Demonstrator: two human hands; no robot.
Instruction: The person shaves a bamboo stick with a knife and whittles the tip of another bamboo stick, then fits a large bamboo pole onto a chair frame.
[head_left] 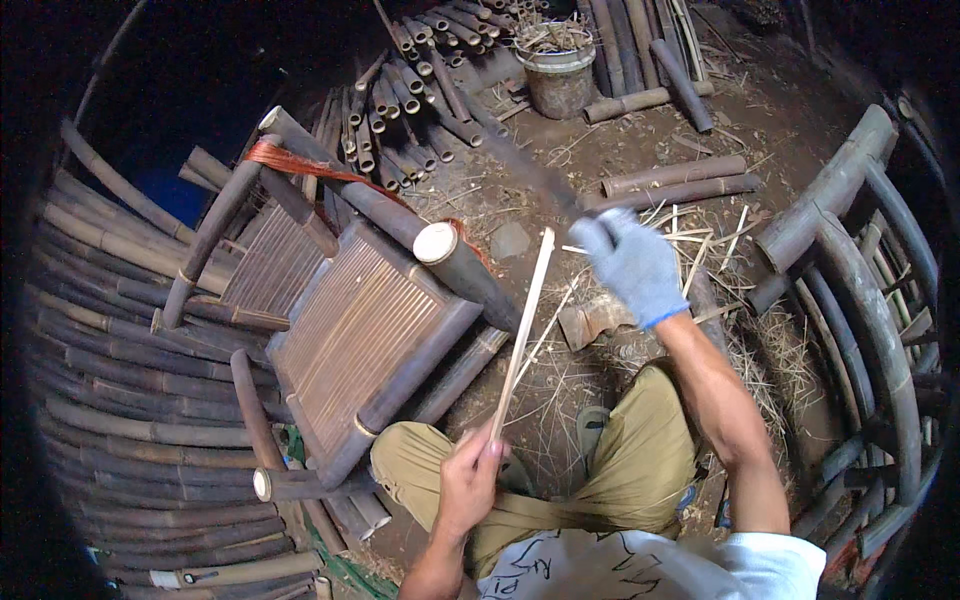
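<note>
My bare left hand [468, 480] is closed around the lower end of a pale, split bamboo strip [525, 320], which stands tilted up and away from me. Its far tip lies just left of my right hand [632, 262], which wears a grey glove with a blue cuff. That gloved hand is curled round a dark blade-like tool [530, 172], which points up to the left and is smeared by motion, so its exact shape is unclear. Loose pale bamboo slivers [695, 240] lie on the ground beyond and beside the gloved hand.
A bamboo chair [360, 340] with a slatted seat is tipped close on my left, before stacked poles [150, 440]. Another bamboo frame [870, 300] stands right. Cut bamboo tubes [400, 100], a bucket of scraps [560, 85] and two short tubes [680, 180] lie farther off.
</note>
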